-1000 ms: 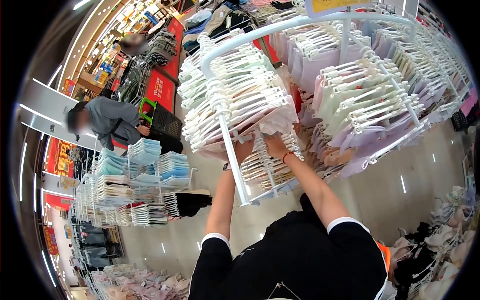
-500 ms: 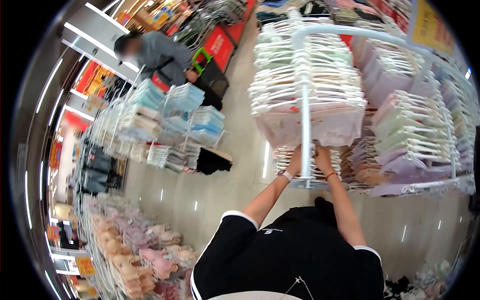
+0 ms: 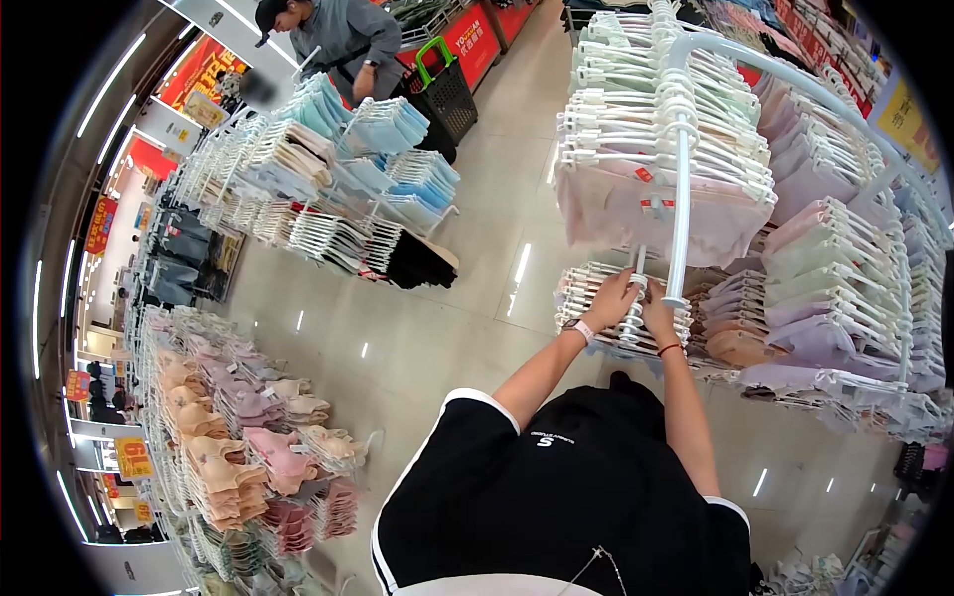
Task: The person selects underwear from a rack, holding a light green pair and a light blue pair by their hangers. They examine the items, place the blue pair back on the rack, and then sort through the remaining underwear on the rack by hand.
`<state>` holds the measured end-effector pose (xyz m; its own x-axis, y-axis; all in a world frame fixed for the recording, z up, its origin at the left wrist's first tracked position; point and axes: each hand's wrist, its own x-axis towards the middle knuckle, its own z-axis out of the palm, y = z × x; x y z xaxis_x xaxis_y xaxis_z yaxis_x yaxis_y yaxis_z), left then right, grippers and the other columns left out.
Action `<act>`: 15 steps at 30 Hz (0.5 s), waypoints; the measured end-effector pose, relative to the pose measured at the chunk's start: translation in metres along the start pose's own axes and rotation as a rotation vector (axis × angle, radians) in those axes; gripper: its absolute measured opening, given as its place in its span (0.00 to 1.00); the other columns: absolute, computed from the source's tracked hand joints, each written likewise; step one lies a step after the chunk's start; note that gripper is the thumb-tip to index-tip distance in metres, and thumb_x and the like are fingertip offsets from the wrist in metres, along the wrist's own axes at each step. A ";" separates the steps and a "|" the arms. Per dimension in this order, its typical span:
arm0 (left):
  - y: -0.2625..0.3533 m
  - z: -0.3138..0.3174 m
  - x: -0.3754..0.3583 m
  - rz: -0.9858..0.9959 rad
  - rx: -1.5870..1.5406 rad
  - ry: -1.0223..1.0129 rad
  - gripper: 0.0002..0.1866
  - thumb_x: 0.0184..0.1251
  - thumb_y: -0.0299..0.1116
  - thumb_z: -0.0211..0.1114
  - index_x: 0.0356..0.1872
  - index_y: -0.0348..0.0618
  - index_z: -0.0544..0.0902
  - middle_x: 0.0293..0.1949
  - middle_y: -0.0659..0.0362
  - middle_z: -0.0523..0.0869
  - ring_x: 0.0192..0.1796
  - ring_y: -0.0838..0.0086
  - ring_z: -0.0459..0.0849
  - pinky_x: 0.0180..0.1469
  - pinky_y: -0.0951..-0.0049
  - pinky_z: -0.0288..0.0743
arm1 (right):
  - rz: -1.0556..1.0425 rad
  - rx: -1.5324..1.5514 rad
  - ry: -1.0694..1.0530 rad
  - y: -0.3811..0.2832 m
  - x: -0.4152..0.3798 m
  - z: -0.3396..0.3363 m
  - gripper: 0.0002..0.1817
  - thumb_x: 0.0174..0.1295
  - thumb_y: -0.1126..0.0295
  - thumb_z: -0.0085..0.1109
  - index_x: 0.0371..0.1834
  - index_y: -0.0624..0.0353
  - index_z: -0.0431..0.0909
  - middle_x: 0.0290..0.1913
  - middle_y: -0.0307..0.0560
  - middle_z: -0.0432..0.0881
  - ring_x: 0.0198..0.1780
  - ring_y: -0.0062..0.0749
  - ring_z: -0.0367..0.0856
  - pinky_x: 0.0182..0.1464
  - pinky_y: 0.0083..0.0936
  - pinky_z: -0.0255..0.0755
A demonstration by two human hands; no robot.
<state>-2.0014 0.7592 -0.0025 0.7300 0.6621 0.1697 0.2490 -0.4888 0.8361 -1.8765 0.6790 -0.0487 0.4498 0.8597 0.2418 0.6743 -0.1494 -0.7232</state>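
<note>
My left hand (image 3: 609, 301), with a watch at the wrist, reaches to the lower rail of the rack, its fingers closed at the hooks of white hangers (image 3: 586, 288). Beside it my right hand (image 3: 658, 316), with a red cord at the wrist, is closed on the same row of hangers from the other side. Its fingertips are partly hidden. Just above both hands, pale pink garments (image 3: 656, 223) hang on white hangers from the upper arm (image 3: 680, 199) of the rack. The lower garments are mostly covered by their hangers.
To the right hang pastel garments (image 3: 825, 268) in several rows. Left across the aisle (image 3: 497, 348) stand a rack of light blue clothes (image 3: 388, 129) and a rack of bras (image 3: 214, 447). A person in grey (image 3: 348, 40) stands near a black basket (image 3: 447, 99) at the upper left.
The view has shifted, so the rack sits higher and further right. My hands, partly hidden under the upper garments before, now show more fully at the lower hangers. The person in grey appears higher.
</note>
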 end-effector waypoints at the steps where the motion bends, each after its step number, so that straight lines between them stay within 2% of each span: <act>1: 0.006 -0.002 -0.004 0.000 0.010 0.023 0.22 0.63 0.38 0.52 0.53 0.32 0.68 0.38 0.39 0.78 0.42 0.47 0.76 0.47 0.55 0.68 | 0.001 -0.049 -0.032 -0.007 -0.002 -0.006 0.20 0.46 0.79 0.54 0.47 0.64 0.73 0.38 0.54 0.77 0.42 0.52 0.72 0.51 0.41 0.63; 2: 0.010 -0.003 -0.008 0.000 0.021 0.048 0.22 0.62 0.38 0.53 0.53 0.32 0.68 0.38 0.39 0.78 0.42 0.47 0.76 0.47 0.55 0.68 | 0.001 -0.098 -0.064 -0.011 -0.004 -0.010 0.22 0.47 0.80 0.53 0.50 0.64 0.72 0.38 0.54 0.77 0.41 0.53 0.72 0.46 0.39 0.67; 6: 0.018 -0.003 -0.019 0.014 -0.002 0.103 0.22 0.63 0.39 0.53 0.51 0.31 0.69 0.38 0.41 0.78 0.43 0.49 0.74 0.48 0.57 0.67 | -0.075 -0.178 -0.046 -0.021 -0.010 -0.016 0.20 0.45 0.80 0.54 0.46 0.64 0.74 0.34 0.52 0.77 0.39 0.48 0.70 0.47 0.37 0.63; 9: 0.024 -0.006 -0.022 -0.001 0.006 0.116 0.21 0.63 0.39 0.53 0.50 0.31 0.71 0.36 0.42 0.79 0.41 0.50 0.75 0.46 0.57 0.67 | -0.037 -0.131 -0.081 -0.026 -0.010 -0.020 0.19 0.44 0.80 0.54 0.44 0.64 0.75 0.33 0.51 0.77 0.39 0.48 0.70 0.48 0.38 0.62; 12: 0.023 -0.004 -0.024 0.007 -0.015 0.138 0.20 0.62 0.38 0.53 0.48 0.31 0.71 0.36 0.40 0.79 0.40 0.48 0.77 0.45 0.56 0.69 | -0.060 -0.166 -0.077 -0.027 -0.013 -0.020 0.18 0.45 0.80 0.53 0.43 0.65 0.75 0.32 0.53 0.77 0.38 0.49 0.70 0.44 0.39 0.63; 13: 0.024 -0.004 -0.026 0.016 -0.012 0.145 0.20 0.62 0.38 0.53 0.48 0.31 0.71 0.36 0.40 0.79 0.40 0.48 0.77 0.45 0.56 0.69 | -0.054 -0.127 -0.030 -0.025 -0.013 -0.017 0.10 0.44 0.77 0.54 0.33 0.64 0.74 0.33 0.54 0.77 0.42 0.52 0.70 0.51 0.43 0.61; 15: 0.023 -0.004 -0.027 0.020 -0.009 0.140 0.21 0.62 0.39 0.53 0.49 0.31 0.71 0.37 0.40 0.79 0.41 0.48 0.77 0.46 0.57 0.69 | -0.025 -0.149 -0.079 -0.027 -0.016 -0.020 0.11 0.45 0.77 0.54 0.34 0.64 0.73 0.34 0.55 0.76 0.43 0.52 0.70 0.51 0.43 0.60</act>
<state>-2.0177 0.7325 0.0137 0.6385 0.7254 0.2570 0.2293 -0.4980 0.8363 -1.8899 0.6599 -0.0201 0.3881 0.8991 0.2024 0.7669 -0.1933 -0.6120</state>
